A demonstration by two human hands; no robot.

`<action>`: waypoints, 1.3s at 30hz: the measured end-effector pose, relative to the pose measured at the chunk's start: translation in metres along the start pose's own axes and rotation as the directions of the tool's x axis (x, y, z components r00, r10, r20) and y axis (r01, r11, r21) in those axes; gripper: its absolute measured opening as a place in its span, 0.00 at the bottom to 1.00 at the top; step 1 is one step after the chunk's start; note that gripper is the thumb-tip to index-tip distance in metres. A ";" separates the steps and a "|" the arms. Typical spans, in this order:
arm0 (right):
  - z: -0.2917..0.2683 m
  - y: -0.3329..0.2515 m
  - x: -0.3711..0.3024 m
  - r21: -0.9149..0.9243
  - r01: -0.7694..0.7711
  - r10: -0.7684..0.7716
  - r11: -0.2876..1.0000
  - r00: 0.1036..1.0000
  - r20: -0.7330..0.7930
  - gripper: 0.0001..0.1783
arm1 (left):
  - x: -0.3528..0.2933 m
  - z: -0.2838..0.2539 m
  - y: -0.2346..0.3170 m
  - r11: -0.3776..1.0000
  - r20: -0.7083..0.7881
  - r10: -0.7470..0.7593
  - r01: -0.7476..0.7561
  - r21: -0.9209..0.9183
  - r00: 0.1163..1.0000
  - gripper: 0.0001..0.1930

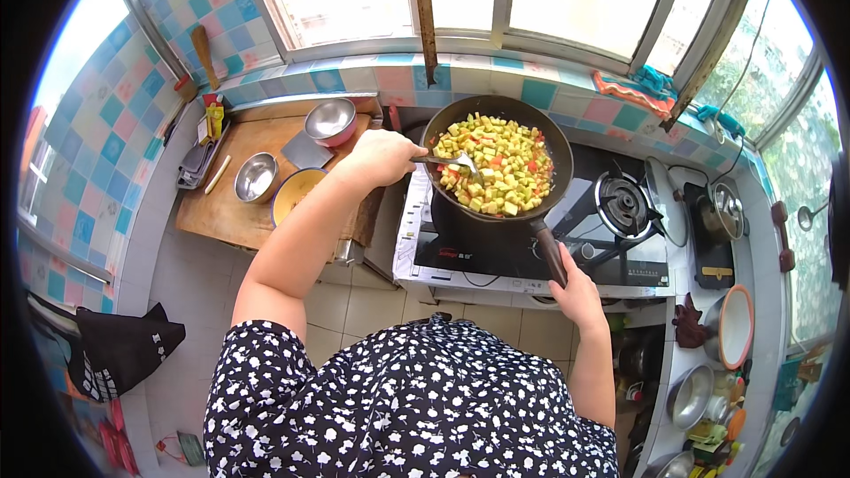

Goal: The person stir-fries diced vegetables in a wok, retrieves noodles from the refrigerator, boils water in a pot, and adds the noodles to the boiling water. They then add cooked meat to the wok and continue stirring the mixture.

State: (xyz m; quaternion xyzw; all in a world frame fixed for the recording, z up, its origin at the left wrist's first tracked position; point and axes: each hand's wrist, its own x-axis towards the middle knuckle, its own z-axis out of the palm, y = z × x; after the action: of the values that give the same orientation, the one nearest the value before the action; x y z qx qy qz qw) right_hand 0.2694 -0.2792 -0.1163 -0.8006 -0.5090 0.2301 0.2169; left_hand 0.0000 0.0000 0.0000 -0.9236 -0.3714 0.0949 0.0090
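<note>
A dark frying pan (564, 155) stands over the left side of the black-topped gas stove. Diced green-yellow vegetable pieces with red bits (505, 146) fill it. My right hand (578, 288) is wrapped round the pan's brown handle (551, 252), which points toward me. At the pan's left rim, my left hand (387, 158) grips a metal spatula (443, 159). The spatula's head rests among the diced pieces, partly covered by them. The left burner is mostly hidden beneath the pan.
Right of the pan is a bare burner (624, 204) on the stove (478, 257). A wooden table (199, 208) at left bears metal bowls (257, 177), a yellow bowl (290, 195) and a cleaver blade (306, 150). Basins (736, 327) and a lidded pot (726, 212) line the right counter.
</note>
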 end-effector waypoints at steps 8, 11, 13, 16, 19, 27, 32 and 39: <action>-0.003 0.001 -0.010 -0.034 -0.044 0.046 0.998 0.998 0.046 0.43 | -0.025 -0.038 -0.023 0.987 0.011 0.088 -0.089 0.132 0.996 0.16; -0.003 -0.001 -0.005 -0.025 -0.041 0.042 0.999 0.997 0.061 0.43 | -0.015 -0.008 -0.015 0.994 0.004 0.066 -0.066 0.088 0.998 0.16; -0.001 -0.004 -0.005 -0.102 -0.002 0.002 0.995 1.000 0.004 0.43 | -0.023 -0.012 -0.027 0.997 -0.052 0.063 -0.061 0.037 0.997 0.16; -0.008 -0.010 -0.014 -0.156 -0.008 0.000 0.988 0.999 -0.052 0.43 | -0.039 -0.043 -0.025 0.994 -0.009 -0.063 0.061 -0.093 0.998 0.17; -0.011 -0.014 -0.021 -0.150 -0.011 0.002 0.989 0.998 -0.065 0.41 | -0.028 -0.012 -0.033 0.982 -0.181 -0.081 0.047 -0.184 0.980 0.16; 0.004 -0.007 -0.045 -0.058 -0.091 0.077 0.994 0.974 -0.214 0.34 | -0.022 0.090 -0.010 0.949 -0.104 -0.089 0.053 -0.309 0.991 0.24; 0.017 -0.010 -0.055 0.008 -0.155 0.149 0.988 0.933 -0.327 0.29 | -0.021 0.102 -0.009 0.946 -0.169 -0.034 -0.023 -0.323 0.985 0.25; 0.028 -0.008 -0.063 0.026 -0.129 0.126 0.991 0.876 -0.465 0.26 | -0.022 0.097 -0.009 0.936 -0.365 -0.042 -0.092 -0.341 0.930 0.19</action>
State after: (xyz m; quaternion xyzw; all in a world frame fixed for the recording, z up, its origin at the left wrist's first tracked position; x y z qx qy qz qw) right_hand 0.2241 -0.3305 -0.1247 -0.8647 -0.3891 0.0437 0.3147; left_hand -0.0388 -0.0140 -0.0908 -0.9162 -0.3620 -0.1470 -0.0887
